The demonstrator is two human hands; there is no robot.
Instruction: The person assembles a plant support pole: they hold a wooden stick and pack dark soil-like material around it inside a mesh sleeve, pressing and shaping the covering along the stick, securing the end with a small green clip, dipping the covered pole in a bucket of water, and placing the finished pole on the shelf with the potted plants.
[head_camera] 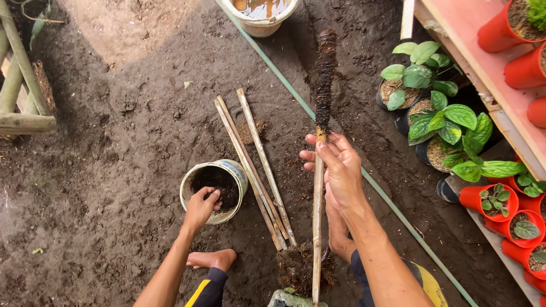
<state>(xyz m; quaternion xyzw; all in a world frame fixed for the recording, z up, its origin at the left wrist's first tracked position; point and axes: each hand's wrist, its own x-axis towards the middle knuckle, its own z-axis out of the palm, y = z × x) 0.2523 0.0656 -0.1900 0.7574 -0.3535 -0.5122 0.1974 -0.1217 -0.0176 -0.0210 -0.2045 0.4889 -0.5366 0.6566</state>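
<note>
My right hand grips a long bamboo stick near its middle. The stick's upper part is wrapped in dark fibre and points away from me. Its lower end stands in a clump of dark fibrous material near my knees. My left hand reaches into a small pale bucket holding dark soil, fingers curled on the soil. Three bare bamboo sticks lie on the ground between the bucket and the held stick.
A green hose runs diagonally over the dirt ground. Leafy potted plants and red pots line a wooden shelf on the right. A white bucket sits at the top. Bamboo poles stand at left. My bare foot rests below.
</note>
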